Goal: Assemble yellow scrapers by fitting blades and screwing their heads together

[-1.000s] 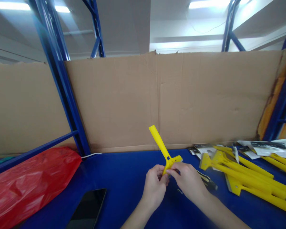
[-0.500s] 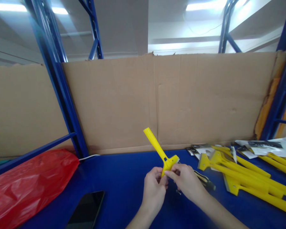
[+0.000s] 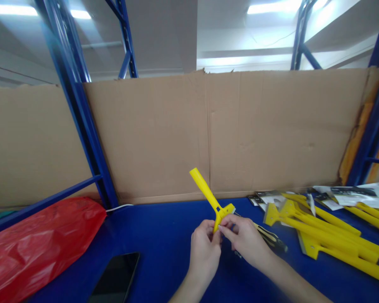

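Note:
A yellow scraper [image 3: 206,190] is held above the blue table, its handle pointing up and to the left. My left hand [image 3: 205,248] grips the lower end of its head with bent fingers. My right hand [image 3: 244,237] pinches the head's right side, thumb and fingertips close to my left fingertips. A pale blade edge shows at the head's upper right corner. Whatever small part lies between the fingertips is hidden. Behind my right hand lies a black and yellow tool [image 3: 271,237], partly covered by it.
Several yellow scrapers [image 3: 331,229] are piled at the right, with packaging [image 3: 350,194] behind them. A black phone [image 3: 116,277] and a red plastic bag [image 3: 47,244] lie at the left. Cardboard [image 3: 164,139] and blue posts [image 3: 91,147] stand behind the table [image 3: 164,223].
Both hands still hold the scraper. My right fingers have shifted slightly up and left along its head, and the whole view has moved a little.

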A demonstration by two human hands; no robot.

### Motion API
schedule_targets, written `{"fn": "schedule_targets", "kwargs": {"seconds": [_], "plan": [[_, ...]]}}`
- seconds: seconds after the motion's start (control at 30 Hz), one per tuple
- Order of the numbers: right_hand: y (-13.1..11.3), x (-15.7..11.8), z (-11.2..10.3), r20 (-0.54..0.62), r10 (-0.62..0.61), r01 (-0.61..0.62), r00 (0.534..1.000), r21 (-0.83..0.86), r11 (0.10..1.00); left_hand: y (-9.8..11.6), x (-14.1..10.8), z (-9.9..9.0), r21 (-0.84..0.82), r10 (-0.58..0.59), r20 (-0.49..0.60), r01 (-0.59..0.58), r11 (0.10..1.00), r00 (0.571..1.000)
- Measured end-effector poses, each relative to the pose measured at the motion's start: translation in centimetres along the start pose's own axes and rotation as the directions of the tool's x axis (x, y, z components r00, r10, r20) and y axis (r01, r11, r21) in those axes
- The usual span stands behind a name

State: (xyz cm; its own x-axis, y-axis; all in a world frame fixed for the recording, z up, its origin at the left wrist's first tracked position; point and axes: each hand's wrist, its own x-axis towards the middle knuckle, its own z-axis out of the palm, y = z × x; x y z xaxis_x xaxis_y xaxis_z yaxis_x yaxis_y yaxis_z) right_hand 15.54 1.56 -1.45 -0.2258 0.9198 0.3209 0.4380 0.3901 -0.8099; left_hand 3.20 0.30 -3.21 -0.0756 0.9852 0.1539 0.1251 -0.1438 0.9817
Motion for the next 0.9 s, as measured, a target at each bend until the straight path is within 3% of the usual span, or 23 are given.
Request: {"fn": "schedule_targets", "kwargs": {"seconds": [0.1,0.37,0.57,0.63,0.73,0.9], "plan": [[-0.3,0.1,-0.3,0.010,-0.005,0.005,1.000,-0.022,1.000,-0.3,0.1,-0.1,0.069,0.069,0.014,-0.070,0.995,0.998],[-0.5,0.2,-1.4,-0.001,-0.123,0.121,0.992,-0.161,0.979,0.6,-0.2,0.2,-0.017,-0.031,0.030,0.031,0.999,0.999],[-0.5,-0.1,-1.1,0.045,-0.153,0.158,0.987,-0.183,0.970,0.6,-0.1,-0.1,-0.025,-0.004,0.025,0.005,1.000,1.000],[-0.6,-0.1,-0.9,0.038,-0.115,0.120,0.993,-0.160,0.980,0.5,-0.2,-0.1,-0.022,0.024,0.026,-0.024,0.999,0.999],[-0.6,-0.1,-0.6,0.048,0.043,-0.043,0.998,-0.006,0.999,0.4,-0.2,0.0,-0.005,0.046,0.026,-0.046,0.999,0.999],[-0.8,0.1,-0.5,0.131,0.243,-0.267,0.961,0.225,0.937,0.3,-0.1,-0.1,0.042,0.069,0.047,-0.071,0.997,0.997]]}}
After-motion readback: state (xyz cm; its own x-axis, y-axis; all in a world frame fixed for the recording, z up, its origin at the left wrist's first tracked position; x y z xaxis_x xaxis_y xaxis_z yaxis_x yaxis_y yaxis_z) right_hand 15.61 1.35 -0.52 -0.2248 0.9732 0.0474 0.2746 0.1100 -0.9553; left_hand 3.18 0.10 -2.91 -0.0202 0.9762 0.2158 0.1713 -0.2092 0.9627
